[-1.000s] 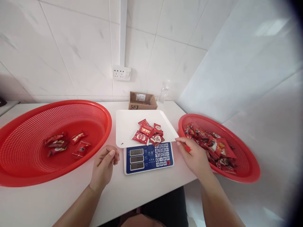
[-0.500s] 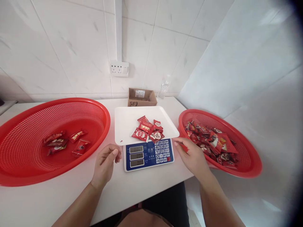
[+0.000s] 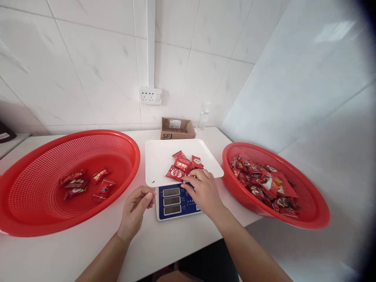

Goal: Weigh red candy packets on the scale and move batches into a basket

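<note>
My right hand point(image 3: 204, 190) is over the front edge of the white weighing tray point(image 3: 158, 156), thumb and fingers apart, touching or just above the small red snack packets point(image 3: 182, 163). It covers part of the nearest packet, and I see no packet held in it. Left of the scale's blue panel point(image 3: 173, 207), my left hand point(image 3: 135, 209) is loosely closed, thumb against the curled fingers. Nothing shows in it. Several red packets lie in a loose pile on the tray. Part of the keypad is hidden by the right hand.
On the left stands a large red mesh basket point(image 3: 117, 137) with a few packets inside. Another red basket point(image 3: 319, 213), holding many packets, is at the right edge of the table. Behind the scale are a cardboard box point(image 3: 176, 135) and a clear plastic bottle point(image 3: 203, 117).
My right hand has moved left from beside the keypad to the packets on the tray. My left hand has kept its place beside the scale. The camera view has tilted up slightly.
</note>
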Motion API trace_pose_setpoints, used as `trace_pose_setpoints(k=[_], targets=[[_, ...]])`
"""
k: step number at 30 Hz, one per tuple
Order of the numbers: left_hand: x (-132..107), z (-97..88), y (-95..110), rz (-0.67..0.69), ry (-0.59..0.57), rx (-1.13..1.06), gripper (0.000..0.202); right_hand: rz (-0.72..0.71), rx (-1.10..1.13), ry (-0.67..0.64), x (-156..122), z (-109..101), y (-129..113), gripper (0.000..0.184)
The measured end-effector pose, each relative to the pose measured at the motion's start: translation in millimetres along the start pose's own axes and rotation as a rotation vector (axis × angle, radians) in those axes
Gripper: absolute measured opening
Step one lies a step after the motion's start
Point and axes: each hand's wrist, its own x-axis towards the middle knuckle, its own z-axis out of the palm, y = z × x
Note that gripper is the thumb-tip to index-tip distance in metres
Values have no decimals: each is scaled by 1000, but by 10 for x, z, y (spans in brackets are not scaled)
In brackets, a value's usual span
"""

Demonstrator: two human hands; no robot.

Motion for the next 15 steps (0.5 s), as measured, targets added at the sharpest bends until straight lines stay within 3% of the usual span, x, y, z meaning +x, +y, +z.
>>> trace_pose_setpoints(k=[7, 13, 15], targets=[[-13, 25, 32, 29, -29, 50, 22, -61, 27, 15, -4, 18, 66, 7], [-20, 50, 21, 110, -13, 105, 17, -58, 221, 175, -5, -52, -56, 16], [-28, 57, 24, 224, 28, 144, 35, -62, 341, 181, -31, -131, -155, 17]])
